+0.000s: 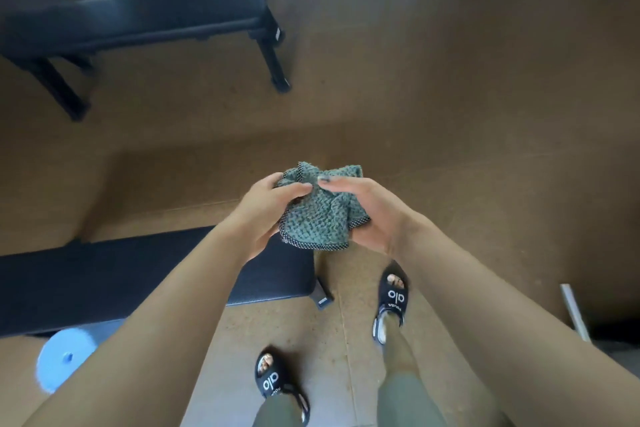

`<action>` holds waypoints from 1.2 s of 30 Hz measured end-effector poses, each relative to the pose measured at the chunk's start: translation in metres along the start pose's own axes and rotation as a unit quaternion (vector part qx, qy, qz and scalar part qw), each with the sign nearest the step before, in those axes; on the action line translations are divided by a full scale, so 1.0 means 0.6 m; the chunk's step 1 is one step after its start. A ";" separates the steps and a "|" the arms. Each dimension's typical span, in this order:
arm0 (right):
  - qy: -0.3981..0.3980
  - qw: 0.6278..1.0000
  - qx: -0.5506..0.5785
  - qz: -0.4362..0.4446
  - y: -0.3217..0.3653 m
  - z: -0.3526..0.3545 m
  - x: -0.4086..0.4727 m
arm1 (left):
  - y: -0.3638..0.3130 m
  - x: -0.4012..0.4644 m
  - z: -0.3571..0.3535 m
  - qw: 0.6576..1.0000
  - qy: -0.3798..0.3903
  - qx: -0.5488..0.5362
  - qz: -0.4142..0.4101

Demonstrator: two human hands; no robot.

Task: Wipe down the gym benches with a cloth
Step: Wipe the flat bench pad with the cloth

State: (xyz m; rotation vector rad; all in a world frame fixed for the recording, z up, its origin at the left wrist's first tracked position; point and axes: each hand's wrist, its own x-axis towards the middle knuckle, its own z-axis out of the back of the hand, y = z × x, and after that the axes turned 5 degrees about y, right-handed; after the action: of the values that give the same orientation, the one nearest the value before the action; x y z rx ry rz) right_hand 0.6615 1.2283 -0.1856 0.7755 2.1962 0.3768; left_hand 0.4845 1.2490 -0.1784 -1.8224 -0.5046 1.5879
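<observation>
A crumpled green cloth (320, 215) with a dark dotted hem is held up between both hands, above the floor. My left hand (268, 211) grips its left side, thumb laid over the top. My right hand (367, 215) cups its right side from below, with the thumb across the cloth. A black padded gym bench (104, 282) runs from the left edge to just below my left forearm. A second black bench (149, 14) on black metal legs stands farther off at the upper left.
Brown floor spreads between the two benches and to the right. A blue round disc (64, 357) lies by the near bench at lower left. My feet in black sandals (391, 302) stand right of the near bench. A pale bar (575, 312) leans at the right edge.
</observation>
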 end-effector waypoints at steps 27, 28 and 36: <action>-0.146 0.981 -0.104 -0.070 0.614 0.105 0.357 | -0.466 0.435 -0.014 0.972 -0.209 0.074 -0.074; -0.140 0.981 -0.114 -0.073 0.640 0.101 0.389 | -0.488 0.462 0.003 0.972 -0.212 0.075 -0.073; -0.109 0.986 -0.070 -0.101 0.837 0.059 0.589 | -0.683 0.625 0.125 0.965 -0.237 0.078 -0.080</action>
State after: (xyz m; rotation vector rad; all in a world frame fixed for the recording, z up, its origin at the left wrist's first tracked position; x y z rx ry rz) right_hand 0.7086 1.8413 -0.1658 0.4884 1.9966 0.3233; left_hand 0.5365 1.8070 -0.1673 -1.2481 -0.6979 1.8935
